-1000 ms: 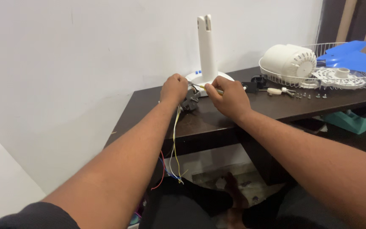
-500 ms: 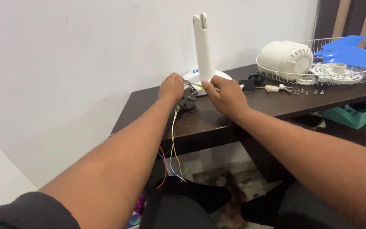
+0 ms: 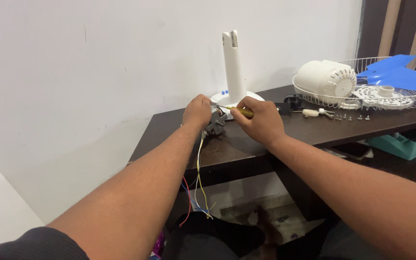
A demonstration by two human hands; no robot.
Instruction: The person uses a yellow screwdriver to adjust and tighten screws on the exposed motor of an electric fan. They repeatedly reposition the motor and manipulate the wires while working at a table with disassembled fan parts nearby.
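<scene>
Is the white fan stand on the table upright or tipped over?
Upright. The white fan stand rises straight from its round base on the dark table, behind the left hand and right hand.

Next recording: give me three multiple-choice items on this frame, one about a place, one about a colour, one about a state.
1. Where does the blue fan blade lie?
A. in the wire guard
B. on the floor
C. against the white stand

2. What colour is the screwdriver handle?
A. red
B. yellow
C. black

3. How do the wires below the left hand lie?
A. coiled on the table
B. hanging past its edge
C. taped to the wall

Answers:
1 A, the blade rests inside the mesh.
2 B, yellow shows beside the right hand.
3 B, they dangle below the tabletop.
</scene>
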